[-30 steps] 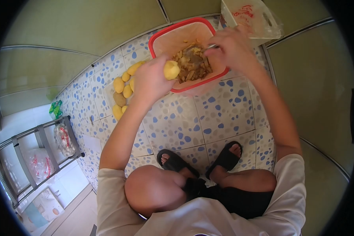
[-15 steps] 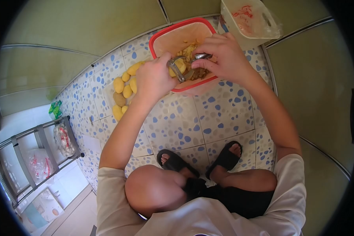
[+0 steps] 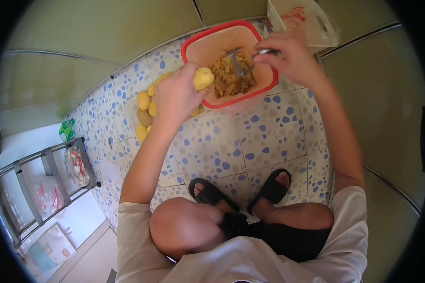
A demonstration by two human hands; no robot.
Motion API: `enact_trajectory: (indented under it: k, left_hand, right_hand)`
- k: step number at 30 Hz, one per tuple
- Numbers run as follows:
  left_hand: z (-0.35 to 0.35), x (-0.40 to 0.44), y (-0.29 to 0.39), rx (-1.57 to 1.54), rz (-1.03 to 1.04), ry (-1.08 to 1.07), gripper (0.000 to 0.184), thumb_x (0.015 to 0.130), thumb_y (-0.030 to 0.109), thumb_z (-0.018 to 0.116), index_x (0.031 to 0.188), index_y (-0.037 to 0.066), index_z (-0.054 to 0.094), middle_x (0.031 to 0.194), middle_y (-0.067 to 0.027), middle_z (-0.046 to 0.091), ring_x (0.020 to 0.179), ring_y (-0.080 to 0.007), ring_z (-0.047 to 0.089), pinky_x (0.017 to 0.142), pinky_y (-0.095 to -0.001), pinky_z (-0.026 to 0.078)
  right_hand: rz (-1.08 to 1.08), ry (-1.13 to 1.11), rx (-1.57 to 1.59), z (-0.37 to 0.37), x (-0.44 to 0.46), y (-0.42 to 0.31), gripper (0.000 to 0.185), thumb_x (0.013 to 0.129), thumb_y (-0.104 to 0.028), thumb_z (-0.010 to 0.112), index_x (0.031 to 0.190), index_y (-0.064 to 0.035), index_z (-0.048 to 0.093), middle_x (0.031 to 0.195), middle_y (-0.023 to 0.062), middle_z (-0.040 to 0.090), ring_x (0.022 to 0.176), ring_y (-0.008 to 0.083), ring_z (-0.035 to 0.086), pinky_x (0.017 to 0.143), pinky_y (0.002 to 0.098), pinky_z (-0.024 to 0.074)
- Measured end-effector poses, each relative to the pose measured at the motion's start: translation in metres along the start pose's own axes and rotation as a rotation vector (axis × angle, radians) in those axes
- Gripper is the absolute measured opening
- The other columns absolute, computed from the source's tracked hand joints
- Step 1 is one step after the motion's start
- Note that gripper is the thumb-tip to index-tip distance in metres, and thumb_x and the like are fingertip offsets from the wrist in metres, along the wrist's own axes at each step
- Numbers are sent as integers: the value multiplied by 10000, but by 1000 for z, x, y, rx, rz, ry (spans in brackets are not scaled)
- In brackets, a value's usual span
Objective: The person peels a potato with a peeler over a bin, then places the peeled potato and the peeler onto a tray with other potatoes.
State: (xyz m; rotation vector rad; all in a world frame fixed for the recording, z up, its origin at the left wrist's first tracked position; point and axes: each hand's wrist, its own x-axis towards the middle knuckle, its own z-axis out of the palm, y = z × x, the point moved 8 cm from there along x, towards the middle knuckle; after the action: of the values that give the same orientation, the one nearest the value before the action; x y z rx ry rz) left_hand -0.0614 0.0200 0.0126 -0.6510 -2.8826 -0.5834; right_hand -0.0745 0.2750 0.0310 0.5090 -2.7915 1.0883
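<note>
My left hand (image 3: 178, 93) is closed around a peeled yellow potato (image 3: 203, 79) at the left rim of a red-rimmed bin (image 3: 269, 87). My right hand (image 3: 289, 57) grips the handle of a metal peeler (image 3: 241, 66), whose blade end, blurred, hangs over the bin and apart from the potato. Peelings (image 3: 232, 84) cover the bottom of the bin, which has a pale liner. Several more potatoes (image 3: 143, 100) lie on the floor left of the bin, mostly yellow and partly hidden by my left hand and forearm. One of them, a browner potato (image 3: 144, 117), looks unpeeled.
A white container (image 3: 311, 28) with red marks stands behind my right hand. Cabinet doors (image 3: 118, 28) rise behind the bin. At the left are a grey metal rack (image 3: 47, 184) with plastic bags and a green bag (image 3: 66, 129). My sandalled feet (image 3: 269, 191) rest on the spotted tile floor (image 3: 212, 146).
My right hand has moved right with the peeler, away from the potato. The left hand has shifted slightly, and the potato now shows at the bin's left rim.
</note>
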Motion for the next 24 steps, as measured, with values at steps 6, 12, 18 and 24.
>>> enact_trajectory:
  k: [6, 12, 18, 24]
  left_hand:
    - [8, 3, 15, 52, 24, 34, 454, 662, 202, 884, 1072, 164, 693, 916, -46, 737, 790, -280, 725, 633, -413, 561]
    - [8, 0, 15, 60, 77, 125, 394, 666, 185, 868, 1025, 161, 708, 903, -40, 735, 767, -266, 723, 597, -389, 549]
    - [-9, -1, 3, 5, -20, 74, 453, 678, 149, 875, 1085, 155, 677, 957, -64, 753, 848, -289, 736, 716, -395, 582]
    - [10, 7, 4, -375, -38, -90, 464, 766, 140, 833, 1171, 101, 611, 1081, -111, 693, 899, -297, 706, 771, -375, 558]
  right_hand:
    - [-167, -9, -113, 26, -4, -48, 297, 846, -385, 824, 986, -124, 802, 931, 13, 734, 948, 206, 669, 909, 377, 397]
    - [-103, -22, -144, 30, -3, -46, 304, 843, -401, 818, 957, -119, 800, 902, 21, 740, 898, 225, 677, 866, 398, 416]
    - [-2, 76, -156, 6, -1, 21, 283, 830, -375, 833, 935, -114, 801, 839, 40, 736, 797, 254, 670, 822, 421, 445]
    - [-121, 37, -84, 14, -6, -13, 268, 837, -351, 844, 967, -124, 785, 891, 0, 737, 878, 215, 658, 913, 390, 409]
